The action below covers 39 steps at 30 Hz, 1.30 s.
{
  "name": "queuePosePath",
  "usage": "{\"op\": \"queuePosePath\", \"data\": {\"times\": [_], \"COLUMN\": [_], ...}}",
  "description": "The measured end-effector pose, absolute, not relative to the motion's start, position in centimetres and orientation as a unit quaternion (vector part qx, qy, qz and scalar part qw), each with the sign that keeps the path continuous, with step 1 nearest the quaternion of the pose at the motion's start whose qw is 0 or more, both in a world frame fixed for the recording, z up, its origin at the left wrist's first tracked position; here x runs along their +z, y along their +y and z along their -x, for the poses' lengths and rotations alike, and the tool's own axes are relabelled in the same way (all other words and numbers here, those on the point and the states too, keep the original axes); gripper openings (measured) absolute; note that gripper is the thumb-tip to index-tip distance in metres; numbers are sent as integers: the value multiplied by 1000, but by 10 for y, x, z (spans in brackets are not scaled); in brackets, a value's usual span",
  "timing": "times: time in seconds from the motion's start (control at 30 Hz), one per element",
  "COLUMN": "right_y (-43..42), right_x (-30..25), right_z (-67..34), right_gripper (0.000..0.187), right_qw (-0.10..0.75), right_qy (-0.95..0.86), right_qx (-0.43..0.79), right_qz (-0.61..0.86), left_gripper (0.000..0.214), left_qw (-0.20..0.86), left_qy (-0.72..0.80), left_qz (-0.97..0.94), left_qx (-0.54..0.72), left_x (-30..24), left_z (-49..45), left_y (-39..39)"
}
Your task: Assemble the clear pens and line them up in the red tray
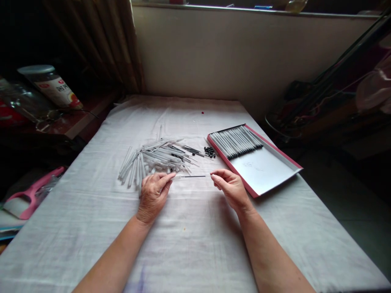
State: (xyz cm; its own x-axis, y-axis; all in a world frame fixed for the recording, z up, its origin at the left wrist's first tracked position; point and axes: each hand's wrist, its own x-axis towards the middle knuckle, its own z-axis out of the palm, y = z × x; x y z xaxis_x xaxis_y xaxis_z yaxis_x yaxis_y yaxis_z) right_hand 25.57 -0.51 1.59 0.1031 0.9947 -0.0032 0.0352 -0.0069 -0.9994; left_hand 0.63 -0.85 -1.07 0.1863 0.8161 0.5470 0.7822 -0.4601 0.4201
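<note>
My left hand (155,191) pinches one end of a thin pen refill (193,176) between thumb and fingers. The refill lies level, its black ink column pointing to the right. Close to its other end, the fingertips of my right hand (229,187) are pressed together; whether they grip its clear end or some tiny part is too small to tell. Beyond my left hand spreads a pile of clear pen barrels (165,154). Several loose black refills (194,150) and a heap of small black caps (209,152) lie right of that pile.
A shallow red-edged box (255,171) on the right holds a row of capped pens (236,141). White cloth (189,252) covers the table. A lidded jar (56,85) stands at the left, above a pink-handled object (30,199). A wall (189,53) rises behind.
</note>
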Motion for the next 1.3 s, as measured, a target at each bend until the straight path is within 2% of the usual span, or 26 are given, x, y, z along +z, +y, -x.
{"op": "queuePosePath", "data": {"times": [0.2,0.43,0.53,0.6,0.7,0.8,0.9,1.03,1.1,1.17,1.23,1.3], "right_y": [-4,-5,3,17,49,80,98,103,101,95,82,62], "right_x": [13,9,12,14,13,13,15,20,22,23,22,19], "right_z": [-257,-241,-234,-232,-230,-225,-217,-209,-210,-213,-218,-221], "right_gripper": [26,24,50,59,37,29,29,29,28,25,24,27], "right_qw": [488,440,412,406,372,242,110,24,34,100,228,370], "right_qy": [-491,-553,-603,-642,-697,-737,-766,-781,-776,-760,-727,-670], "right_qx": [483,529,526,464,285,133,61,17,17,40,102,218], "right_qz": [536,470,435,456,542,617,630,624,630,640,640,606], "left_gripper": [25,24,22,22,22,23,22,22,23,23,23,23], "left_qw": [-8,37,52,63,88,113,119,109,104,91,69,45], "left_qy": [506,462,468,482,500,503,491,480,479,483,488,487], "left_qz": [-791,-820,-797,-769,-732,-717,-721,-735,-741,-746,-754,-767], "left_qx": [345,336,379,416,455,470,474,466,460,450,435,417], "left_x": [-9,-10,-11,-11,-13,-14,-12,-9,-8,-8,-8,-7], "left_z": [-8,-16,-16,-13,-10,-8,-9,-8,-7,-7,-6,-7], "left_y": [-12,-13,-12,-12,-10,-9,-9,-9,-9,-10,-10,-11]}}
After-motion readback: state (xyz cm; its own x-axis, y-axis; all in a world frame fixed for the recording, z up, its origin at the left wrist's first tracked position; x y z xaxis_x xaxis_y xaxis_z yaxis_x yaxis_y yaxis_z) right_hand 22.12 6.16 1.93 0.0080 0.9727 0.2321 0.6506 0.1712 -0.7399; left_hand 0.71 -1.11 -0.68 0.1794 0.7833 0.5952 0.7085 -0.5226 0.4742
